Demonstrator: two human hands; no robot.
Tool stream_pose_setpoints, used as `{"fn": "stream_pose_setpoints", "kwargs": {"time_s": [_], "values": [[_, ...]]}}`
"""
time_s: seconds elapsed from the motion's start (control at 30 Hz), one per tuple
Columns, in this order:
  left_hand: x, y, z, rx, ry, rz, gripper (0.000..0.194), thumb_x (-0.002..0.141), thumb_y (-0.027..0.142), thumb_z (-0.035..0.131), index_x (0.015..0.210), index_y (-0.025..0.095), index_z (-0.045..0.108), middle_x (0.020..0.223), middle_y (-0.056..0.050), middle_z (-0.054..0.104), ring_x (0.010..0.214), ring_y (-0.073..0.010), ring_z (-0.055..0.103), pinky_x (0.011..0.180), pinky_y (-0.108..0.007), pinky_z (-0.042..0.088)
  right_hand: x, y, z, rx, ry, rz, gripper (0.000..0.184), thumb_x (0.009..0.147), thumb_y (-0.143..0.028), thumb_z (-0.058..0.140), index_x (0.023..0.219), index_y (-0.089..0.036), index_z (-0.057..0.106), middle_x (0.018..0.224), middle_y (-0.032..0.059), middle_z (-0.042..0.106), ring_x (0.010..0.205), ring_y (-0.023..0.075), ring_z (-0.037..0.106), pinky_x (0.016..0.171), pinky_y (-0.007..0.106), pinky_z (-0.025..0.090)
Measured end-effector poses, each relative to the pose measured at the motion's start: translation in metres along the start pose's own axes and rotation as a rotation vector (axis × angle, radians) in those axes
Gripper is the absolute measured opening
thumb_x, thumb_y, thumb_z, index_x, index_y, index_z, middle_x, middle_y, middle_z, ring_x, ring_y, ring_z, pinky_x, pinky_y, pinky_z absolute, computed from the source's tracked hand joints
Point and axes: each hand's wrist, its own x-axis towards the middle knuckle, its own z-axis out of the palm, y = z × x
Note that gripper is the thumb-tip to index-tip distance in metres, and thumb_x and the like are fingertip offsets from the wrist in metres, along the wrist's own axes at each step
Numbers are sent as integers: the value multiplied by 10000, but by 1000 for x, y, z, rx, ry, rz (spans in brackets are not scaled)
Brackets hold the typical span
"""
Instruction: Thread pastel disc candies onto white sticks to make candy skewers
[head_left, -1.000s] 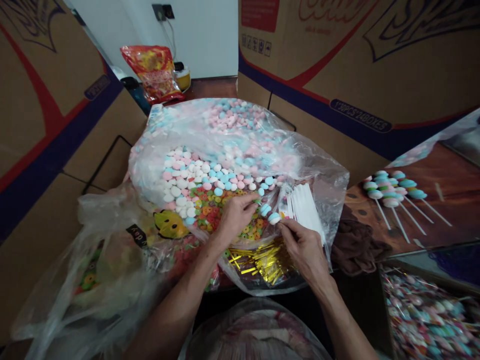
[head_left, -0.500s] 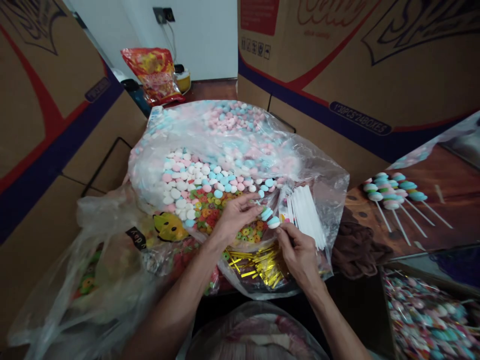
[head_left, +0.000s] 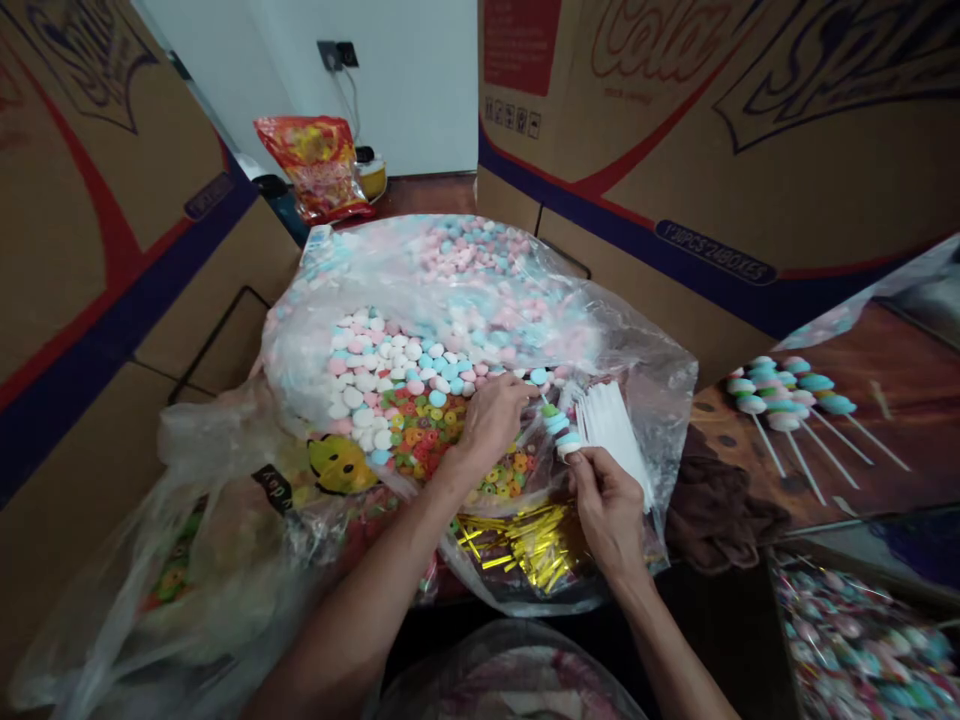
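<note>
My right hand point(head_left: 609, 505) is closed on a white stick threaded with blue, white and green candies, a candy skewer point(head_left: 561, 430). My left hand point(head_left: 491, 415) pinches at the skewer's top end, fingers closed on a small candy piece there. Both hands work over an open clear plastic bag point(head_left: 645, 350) full of pink, blue and white marshmallow discs point(head_left: 390, 350) and coloured ring candies point(head_left: 420, 425). A bundle of white sticks point(head_left: 611, 425) lies just right of the skewer. Gold twist ties point(head_left: 525, 540) lie below my hands.
Large cardboard boxes point(head_left: 712, 130) stand right and left point(head_left: 90, 250). Finished candy skewers point(head_left: 787, 400) lie on a brown surface at right. A bin of wrapped candies point(head_left: 855, 640) is at lower right. A red snack bag point(head_left: 319, 165) sits far back. Crumpled plastic bags point(head_left: 187, 560) lie at left.
My right hand has tilted the skewer more upright and lifted it slightly. My left hand moved from the ring candies to the skewer's top, where a green piece now sits.
</note>
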Motion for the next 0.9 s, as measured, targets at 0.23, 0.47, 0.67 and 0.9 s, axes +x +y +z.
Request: {"fn": "stream_pose_setpoints", "kwargs": {"time_s": [0.23, 0.47, 0.67, 0.9], "values": [[10, -17, 9, 384, -78, 54, 256, 842, 106, 540, 971, 202, 738, 958, -85, 678, 978, -239, 566, 932, -382, 441, -1, 6, -4, 51, 14, 26, 294, 917, -416, 538, 747, -184, 599, 572, -54, 444, 534, 111, 397, 521, 223, 328], [9, -14, 16, 410, -91, 198, 337, 875, 95, 476, 1036, 233, 738, 1210, -73, 640, 1011, -242, 524, 925, -387, 428, 0, 5, -2, 79, 13, 42, 297, 913, -416, 544, 735, -183, 590, 571, -56, 435, 539, 109, 385, 518, 224, 323], [21, -9, 16, 385, -136, 149, 344, 840, 60, 478, 1011, 206, 738, 1058, -108, 686, 1029, -264, 565, 899, -385, 440, 0, 4, -2, 71, 19, 33, 289, 907, -409, 548, 737, -179, 592, 572, -54, 443, 538, 109, 392, 516, 225, 320], [10, -1, 3, -427, -198, -312, 206, 853, 245, 543, 984, 149, 670, 695, -18, 659, 615, -154, 628, 567, -240, 455, 2, 7, -8, 56, 56, 17, 292, 908, -399, 535, 715, -184, 577, 562, -53, 453, 534, 115, 403, 526, 232, 330]]}}
